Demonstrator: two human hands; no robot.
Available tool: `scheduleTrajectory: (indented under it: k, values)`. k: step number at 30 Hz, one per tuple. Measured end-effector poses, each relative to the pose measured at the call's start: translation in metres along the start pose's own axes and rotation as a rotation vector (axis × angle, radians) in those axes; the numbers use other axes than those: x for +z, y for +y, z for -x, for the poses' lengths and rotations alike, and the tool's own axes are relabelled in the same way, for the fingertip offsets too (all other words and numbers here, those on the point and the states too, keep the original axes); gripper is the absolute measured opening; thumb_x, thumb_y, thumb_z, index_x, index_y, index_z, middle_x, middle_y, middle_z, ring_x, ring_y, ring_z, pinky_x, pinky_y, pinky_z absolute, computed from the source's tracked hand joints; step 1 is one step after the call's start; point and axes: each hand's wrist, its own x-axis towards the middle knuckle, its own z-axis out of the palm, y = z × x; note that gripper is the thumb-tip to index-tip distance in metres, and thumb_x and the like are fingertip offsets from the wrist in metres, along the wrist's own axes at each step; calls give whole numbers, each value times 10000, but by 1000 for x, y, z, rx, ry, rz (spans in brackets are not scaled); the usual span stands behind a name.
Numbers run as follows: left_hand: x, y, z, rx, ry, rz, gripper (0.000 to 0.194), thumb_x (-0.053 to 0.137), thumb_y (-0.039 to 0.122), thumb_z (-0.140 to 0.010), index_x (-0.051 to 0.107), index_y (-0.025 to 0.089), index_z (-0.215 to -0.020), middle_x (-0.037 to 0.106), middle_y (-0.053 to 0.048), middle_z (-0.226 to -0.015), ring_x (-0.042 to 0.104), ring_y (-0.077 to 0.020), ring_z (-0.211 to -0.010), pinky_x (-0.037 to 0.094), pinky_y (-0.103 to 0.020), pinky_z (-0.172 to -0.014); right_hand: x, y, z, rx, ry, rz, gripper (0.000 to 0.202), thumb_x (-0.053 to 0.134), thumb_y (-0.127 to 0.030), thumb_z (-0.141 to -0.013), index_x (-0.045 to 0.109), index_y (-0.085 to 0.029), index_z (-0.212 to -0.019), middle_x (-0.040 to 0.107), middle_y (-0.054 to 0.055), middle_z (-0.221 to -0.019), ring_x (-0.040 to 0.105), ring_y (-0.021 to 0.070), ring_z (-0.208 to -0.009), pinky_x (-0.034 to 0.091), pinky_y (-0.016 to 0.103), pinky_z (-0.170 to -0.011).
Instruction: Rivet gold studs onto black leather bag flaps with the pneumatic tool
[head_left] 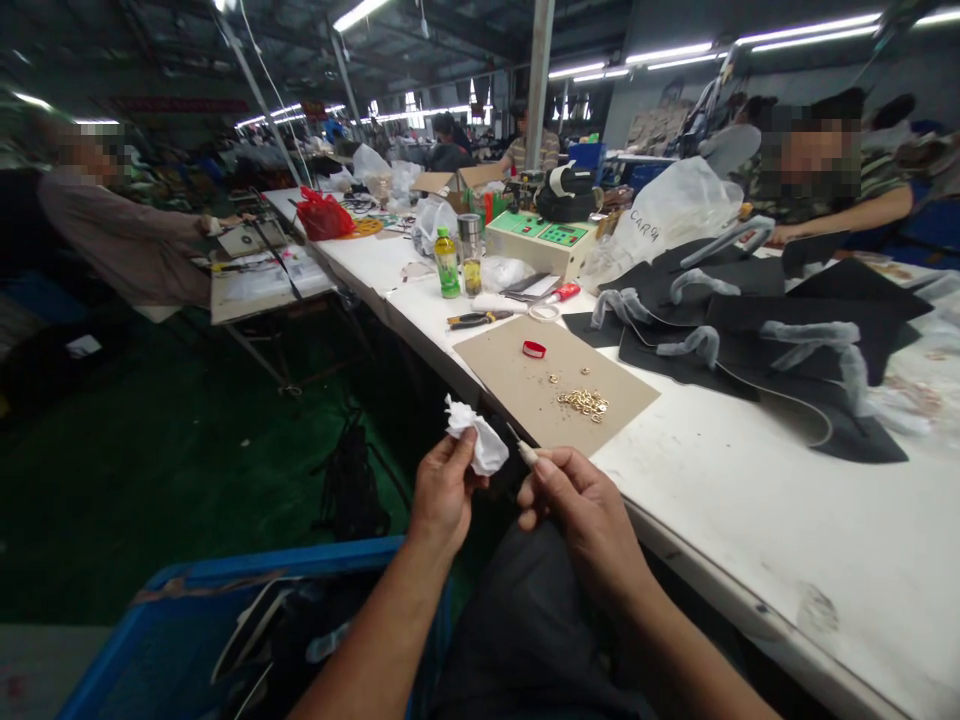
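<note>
My left hand (448,490) pinches a crumpled white tissue (487,449) between thumb and fingers, just off the table's front edge. Close by on its right, my right hand (574,490) is closed on a thin pointed tool (527,452) with a pale handle, its dark tip directed up and left toward the tissue. Tissue and tip are apart. Beyond both hands, a brown board (499,362) lies on the white table (712,495). On it are a small pile of gold metal rings (585,403) and a red band (534,349).
Pliers (480,319), a green bottle (447,265) and a machine (536,243) stand or lie behind the board. Black panels (750,340) with wrapped handles cover the table's right. A blue bin (277,556) is at lower left. People sit at left and right.
</note>
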Motion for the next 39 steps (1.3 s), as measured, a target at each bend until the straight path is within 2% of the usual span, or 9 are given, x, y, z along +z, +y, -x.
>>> scheduleTrajectory:
  k: [6,14,18,21,23,26,30,34,39]
  values:
    - [16,-13,29,-44,-109,99,351,886,482,-789,767,171,-901,728,-19,-808,623,-103,-646,491,-200,-557,1,12,-4,73,-65,-65,373,613,-540,-1029,657,-173,-978,728,30,-796,660,137,-579,518,259,-609]
    - [18,-11,30,-70,-165,44,337,910,434,-769,740,147,-809,676,-11,-714,589,-102,-613,492,-215,-587,3,12,-5,36,-29,133,374,619,-554,-1023,657,-190,-947,678,-3,-707,648,144,-578,499,256,-592]
    - [15,-6,14,-47,-82,12,370,915,446,-746,717,143,-821,642,9,-680,532,-82,-573,441,-196,-529,3,21,-8,15,-3,260,401,622,-588,-1004,683,-198,-932,637,-16,-664,601,144,-549,471,258,-552]
    - [3,4,-18,47,112,73,475,959,471,-613,663,165,-822,601,45,-679,483,-65,-544,401,-181,-490,-3,27,-11,2,-7,439,403,618,-584,-1001,709,-201,-914,606,-17,-643,574,151,-559,425,265,-537]
    - [-5,7,-44,124,164,-64,499,912,530,-615,638,177,-839,589,47,-700,489,-69,-559,404,-183,-501,-11,25,-17,-16,3,477,387,616,-575,-1000,716,-206,-943,614,-14,-665,580,158,-590,424,271,-556]
    - [-9,4,-87,152,76,-472,478,738,625,-739,672,167,-860,596,12,-683,529,-112,-568,385,-212,-474,-25,11,-33,-96,64,458,339,616,-549,-1004,708,-222,-1004,668,-5,-755,626,174,-694,466,283,-647]
    - [6,9,-156,202,33,-753,351,700,514,-796,730,166,-835,613,-2,-623,547,-144,-549,376,-243,-491,-42,-15,-67,-267,149,591,238,663,-480,-981,727,-251,-1002,702,3,-865,627,183,-769,475,302,-720]
    - [27,28,-238,303,128,-1053,194,760,350,-770,742,201,-892,751,-50,-842,697,-235,-835,478,-292,-711,-66,-31,-118,-444,140,730,157,710,-410,-947,752,-260,-973,701,34,-977,638,212,-884,488,345,-821]
    - [43,27,-316,246,243,-1348,323,797,322,-740,721,248,-1044,784,-113,-1128,700,-348,-1109,499,-399,-880,-95,-42,-216,-491,38,883,127,737,-363,-930,791,-257,-976,678,37,-896,625,207,-838,474,335,-765]
